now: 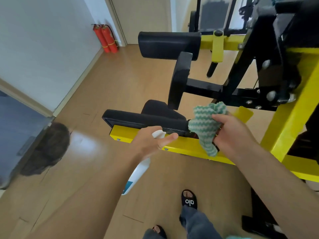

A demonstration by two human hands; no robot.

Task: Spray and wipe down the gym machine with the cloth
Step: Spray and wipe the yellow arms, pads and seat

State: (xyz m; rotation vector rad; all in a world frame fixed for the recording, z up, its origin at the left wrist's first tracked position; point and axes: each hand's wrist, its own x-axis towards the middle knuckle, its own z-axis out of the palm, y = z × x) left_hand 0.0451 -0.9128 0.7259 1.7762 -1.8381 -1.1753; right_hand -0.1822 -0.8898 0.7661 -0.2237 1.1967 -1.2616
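Two hands busy: left hand point(151, 144) grips white plastic spray bottle point(138, 175); right hand point(231, 133) clutches crumpled green zigzag-knit cloth point(205, 128).

Both arms are bare from hand to the frame edge, with no sleeve, watch or ring showing. The left hand point(151, 144) and right hand point(231, 133) wear no gloves. The legs are in loose blue-grey jeans point(198, 223) that reach the ankles. On the feet are black open-toed slides; the right slide point(189, 200) has a broad strap printed with white "alo" lettering, toes showing past it. The left slide point(159, 230) is only partly seen under the trouser hem.
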